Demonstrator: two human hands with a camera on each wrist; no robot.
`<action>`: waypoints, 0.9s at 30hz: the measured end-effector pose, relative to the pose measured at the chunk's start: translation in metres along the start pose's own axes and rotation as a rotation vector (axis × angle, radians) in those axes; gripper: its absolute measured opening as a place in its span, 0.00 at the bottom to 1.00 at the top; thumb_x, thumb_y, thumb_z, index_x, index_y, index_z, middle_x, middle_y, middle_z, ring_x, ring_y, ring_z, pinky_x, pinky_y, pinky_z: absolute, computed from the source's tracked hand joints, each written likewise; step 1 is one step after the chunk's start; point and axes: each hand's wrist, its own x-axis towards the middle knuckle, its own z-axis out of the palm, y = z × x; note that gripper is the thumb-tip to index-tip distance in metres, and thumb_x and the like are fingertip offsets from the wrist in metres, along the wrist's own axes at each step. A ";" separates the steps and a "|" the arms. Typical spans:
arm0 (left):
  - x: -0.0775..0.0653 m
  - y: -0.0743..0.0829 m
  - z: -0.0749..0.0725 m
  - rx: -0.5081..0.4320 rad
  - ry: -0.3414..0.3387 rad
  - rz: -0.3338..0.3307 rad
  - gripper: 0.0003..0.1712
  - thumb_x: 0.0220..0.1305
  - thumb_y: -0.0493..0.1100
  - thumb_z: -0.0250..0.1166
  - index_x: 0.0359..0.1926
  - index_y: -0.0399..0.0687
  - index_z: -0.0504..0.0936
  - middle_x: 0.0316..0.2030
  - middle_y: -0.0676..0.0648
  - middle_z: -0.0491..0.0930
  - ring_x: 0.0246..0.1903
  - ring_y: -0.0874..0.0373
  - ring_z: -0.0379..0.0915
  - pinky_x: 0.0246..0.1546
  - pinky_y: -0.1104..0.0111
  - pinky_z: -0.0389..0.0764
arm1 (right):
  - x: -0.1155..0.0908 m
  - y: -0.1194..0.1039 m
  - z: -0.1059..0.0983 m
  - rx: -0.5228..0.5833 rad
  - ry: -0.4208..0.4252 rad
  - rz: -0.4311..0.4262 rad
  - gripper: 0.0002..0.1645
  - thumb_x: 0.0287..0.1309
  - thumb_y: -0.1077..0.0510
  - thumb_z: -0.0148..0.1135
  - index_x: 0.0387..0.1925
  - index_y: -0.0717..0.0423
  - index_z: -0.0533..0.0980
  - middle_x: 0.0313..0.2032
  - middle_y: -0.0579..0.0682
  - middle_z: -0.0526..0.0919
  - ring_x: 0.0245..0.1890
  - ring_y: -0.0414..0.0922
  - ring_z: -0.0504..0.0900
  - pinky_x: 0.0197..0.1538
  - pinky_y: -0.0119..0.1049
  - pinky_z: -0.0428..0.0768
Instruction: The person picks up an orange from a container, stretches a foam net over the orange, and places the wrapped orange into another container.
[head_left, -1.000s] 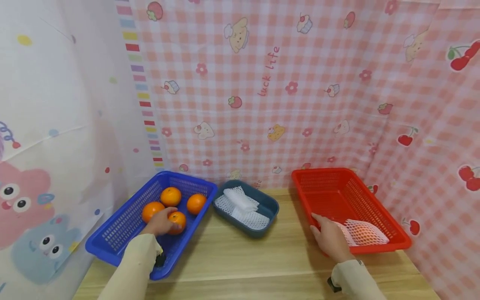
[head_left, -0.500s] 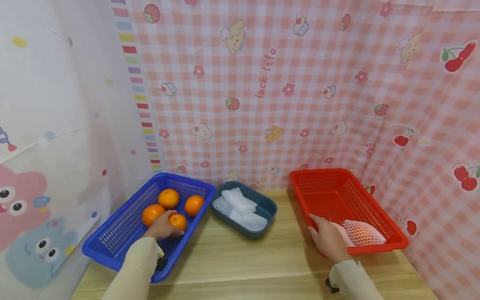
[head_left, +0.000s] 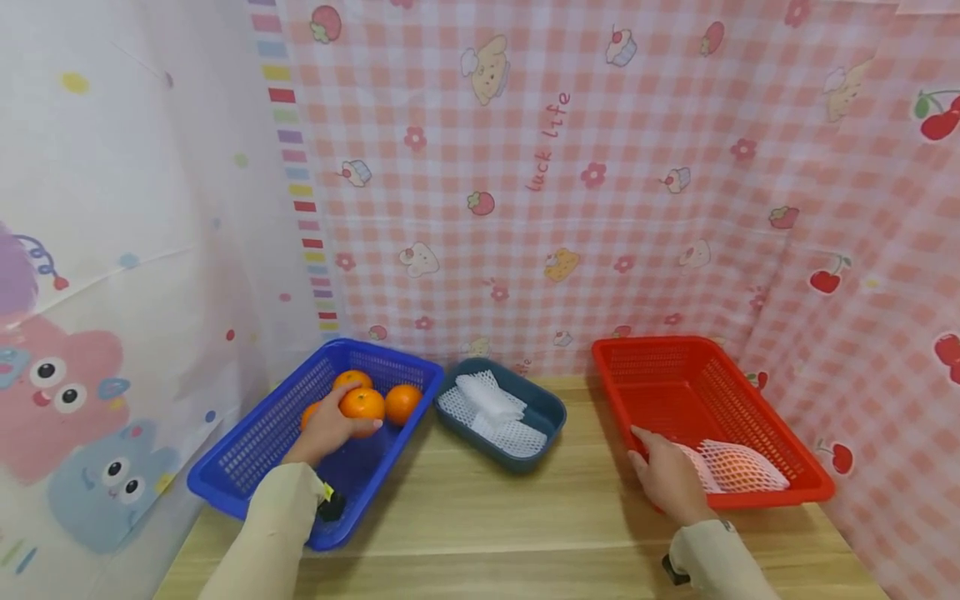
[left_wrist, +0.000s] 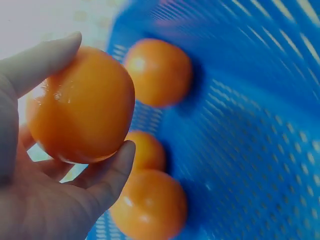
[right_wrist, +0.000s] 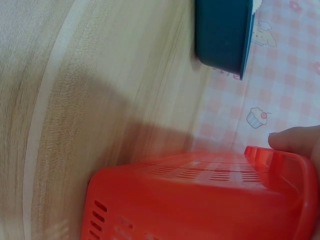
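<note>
My left hand (head_left: 326,435) pinches an orange (head_left: 363,406) between thumb and fingertips, above the blue basket (head_left: 258,446). In the left wrist view the held orange (left_wrist: 82,107) is large and shiny, nearer than three other oranges, among them a lone orange (left_wrist: 158,72). Over at the red basket (head_left: 787,433), my right hand (head_left: 670,479) grips the left rim near the front. Its thumb (right_wrist: 295,140) lies along the rim in the right wrist view; the other fingers are mostly hidden. Beside that hand lie fruits in white foam nets (head_left: 742,468).
Between the baskets stands a small dark-green tray (head_left: 553,425) holding several white foam nets (head_left: 491,408). All three containers stand on a wooden table (head_left: 480,525) against a pink checked cloth (head_left: 525,208). A white printed cloth (head_left: 150,208) hangs on the left.
My left hand has raised the orange from among the others in the blue basket. My right hand has stayed on the red basket's rim. The head view has shifted slightly.
</note>
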 end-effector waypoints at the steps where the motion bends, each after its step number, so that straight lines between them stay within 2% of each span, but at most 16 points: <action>1: 0.000 0.004 -0.001 -0.021 0.006 0.010 0.47 0.54 0.48 0.74 0.70 0.41 0.61 0.60 0.31 0.67 0.51 0.38 0.70 0.51 0.49 0.73 | 0.000 0.000 0.000 -0.001 -0.006 0.005 0.30 0.60 0.59 0.65 0.62 0.65 0.71 0.55 0.67 0.77 0.53 0.64 0.76 0.54 0.62 0.71; 4: -0.002 0.014 0.000 -0.076 0.018 0.052 0.46 0.54 0.47 0.74 0.70 0.44 0.62 0.62 0.33 0.65 0.52 0.39 0.69 0.53 0.49 0.73 | 0.001 0.000 0.001 -0.001 -0.024 0.014 0.31 0.61 0.58 0.65 0.63 0.65 0.70 0.56 0.67 0.76 0.54 0.64 0.76 0.55 0.62 0.71; 8: -0.005 0.032 0.008 -0.123 -0.004 0.076 0.46 0.54 0.48 0.74 0.71 0.49 0.62 0.65 0.36 0.61 0.55 0.39 0.67 0.55 0.47 0.71 | 0.001 -0.001 0.001 0.000 -0.028 0.006 0.31 0.60 0.58 0.65 0.63 0.65 0.70 0.55 0.67 0.76 0.53 0.64 0.76 0.55 0.62 0.71; 12: -0.007 0.053 0.024 -0.174 -0.040 0.087 0.47 0.53 0.47 0.75 0.71 0.52 0.62 0.65 0.38 0.63 0.56 0.40 0.67 0.57 0.46 0.69 | -0.001 0.000 -0.002 -0.007 -0.013 -0.005 0.30 0.60 0.59 0.65 0.62 0.66 0.70 0.55 0.67 0.77 0.53 0.64 0.76 0.55 0.62 0.71; 16: -0.007 0.068 0.046 -0.205 -0.055 0.132 0.46 0.51 0.47 0.76 0.70 0.52 0.65 0.63 0.40 0.67 0.55 0.43 0.69 0.56 0.48 0.71 | -0.002 0.003 -0.004 -0.012 -0.009 -0.013 0.30 0.60 0.60 0.65 0.62 0.67 0.71 0.55 0.68 0.77 0.53 0.65 0.76 0.54 0.62 0.71; 22: -0.011 0.079 0.077 -0.213 -0.060 0.210 0.44 0.48 0.44 0.77 0.67 0.50 0.70 0.60 0.40 0.71 0.51 0.44 0.72 0.53 0.49 0.73 | -0.001 0.003 -0.002 -0.008 -0.012 -0.021 0.30 0.60 0.60 0.65 0.62 0.68 0.71 0.54 0.68 0.77 0.53 0.65 0.76 0.54 0.62 0.71; 27: -0.016 0.081 0.099 -0.265 -0.094 0.198 0.43 0.48 0.42 0.78 0.66 0.51 0.71 0.58 0.43 0.73 0.49 0.47 0.73 0.53 0.51 0.73 | 0.001 0.002 -0.002 0.002 -0.018 -0.021 0.30 0.61 0.59 0.64 0.62 0.67 0.70 0.55 0.68 0.76 0.54 0.65 0.76 0.55 0.62 0.71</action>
